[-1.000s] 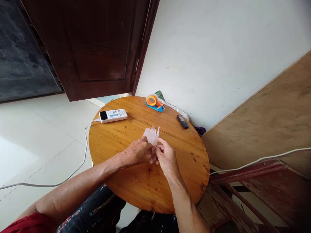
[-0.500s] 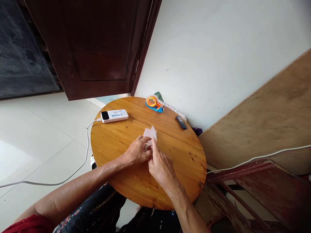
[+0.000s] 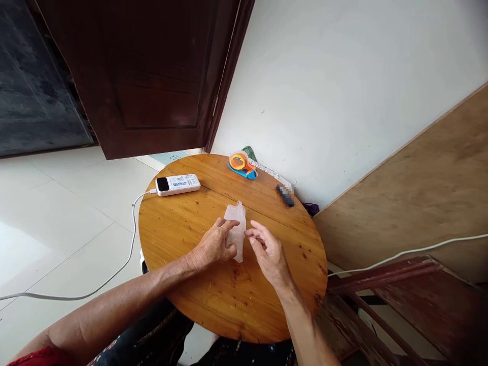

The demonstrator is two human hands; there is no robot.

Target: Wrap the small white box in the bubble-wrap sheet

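A thin, whitish, translucent sheet [image 3: 238, 235], crumpled along its edges, lies on the round wooden table [image 3: 183, 223]. I cannot tell whether it is plastic or tissue. My left hand [image 3: 215, 243] rests at the sheet's left side, thumb and forefinger apart over it. To the right of the sheet hovers my right hand [image 3: 270, 253], its fingers loosely curved and spread from the thumb, the fingertips close to the sheet's right edge. Nothing shows between the fingers of either hand.
A white power bank [image 3: 178, 184] with a plugged-in cable [image 3: 131, 239] sits at the table's left. Toward the back are an orange and blue tape dispenser [image 3: 242, 165], a printed paper strip [image 3: 272, 175] and a blurred dark object [image 3: 285, 195]. A red wooden chair [image 3: 385, 284] stands at right.
My right hand has drawn away from the sheet to the right and its fingers have opened. My left thumb and forefinger have parted. More of the sheet now shows.
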